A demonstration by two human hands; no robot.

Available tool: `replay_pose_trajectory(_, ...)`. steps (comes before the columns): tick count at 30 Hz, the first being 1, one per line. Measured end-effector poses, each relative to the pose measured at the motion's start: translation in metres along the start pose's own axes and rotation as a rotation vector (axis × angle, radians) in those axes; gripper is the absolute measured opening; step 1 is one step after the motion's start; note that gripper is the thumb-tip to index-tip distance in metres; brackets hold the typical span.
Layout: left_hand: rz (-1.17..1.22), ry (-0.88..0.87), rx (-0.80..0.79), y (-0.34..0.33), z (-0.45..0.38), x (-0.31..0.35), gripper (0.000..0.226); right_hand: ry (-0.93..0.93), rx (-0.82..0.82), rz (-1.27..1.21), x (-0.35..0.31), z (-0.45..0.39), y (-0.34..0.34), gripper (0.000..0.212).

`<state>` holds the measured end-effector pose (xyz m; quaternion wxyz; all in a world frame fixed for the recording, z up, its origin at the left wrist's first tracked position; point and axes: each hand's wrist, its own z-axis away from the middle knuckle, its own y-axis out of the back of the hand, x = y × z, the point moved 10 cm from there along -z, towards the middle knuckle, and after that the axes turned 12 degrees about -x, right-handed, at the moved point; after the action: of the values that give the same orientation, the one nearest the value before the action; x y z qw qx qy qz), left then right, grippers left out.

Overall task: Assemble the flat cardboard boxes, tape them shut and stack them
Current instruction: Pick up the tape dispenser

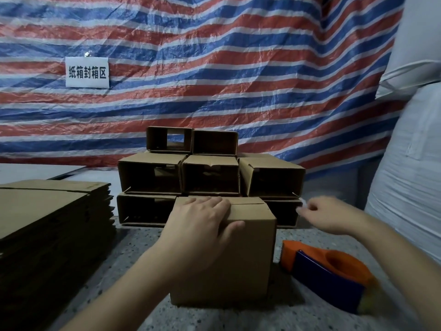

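Two hands at work — our left hand [202, 219] presses flat, fingers straight, on top flaps of brown cardboard box [229, 254] standing before us. Our right hand [327, 217] hangs right of box, fingers curled, maybe pinching pale tape scrap — too blurred to tell. Orange-and-blue tape dispenser [331, 275] lies on speckled floor [128, 259], right of box, nearer right hand. Stack of assembled cardboard boxes [210, 174] just behind.

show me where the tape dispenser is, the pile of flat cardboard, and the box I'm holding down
tape dispenser [331, 278]: head view, blue side plate.
flat cardboard pile [43, 211]: head view, top sheet.
box [229, 263]: head view, front face, below the left hand [202, 218].
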<state>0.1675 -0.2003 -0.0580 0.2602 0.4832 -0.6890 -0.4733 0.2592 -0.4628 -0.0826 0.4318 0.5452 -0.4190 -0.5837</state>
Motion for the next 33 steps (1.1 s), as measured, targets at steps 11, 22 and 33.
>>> replay_pose_trajectory(11, 0.006, -0.018, 0.035, 0.003, 0.001, 0.002, 0.064, -0.200, -0.232, 0.228, 0.042, 0.041, -0.075, 0.062)
replay_pose_trajectory(22, 0.012, -0.024, 0.065, 0.006, 0.002, 0.002, 0.062, -0.092, 0.037, 0.209, 0.042, 0.052, -0.081, 0.044)
replay_pose_trajectory(33, 0.031, 0.020, 0.092, 0.001, 0.001, -0.005, 0.068, 0.346, 0.136, -0.800, -0.047, 0.060, 0.105, 0.064)
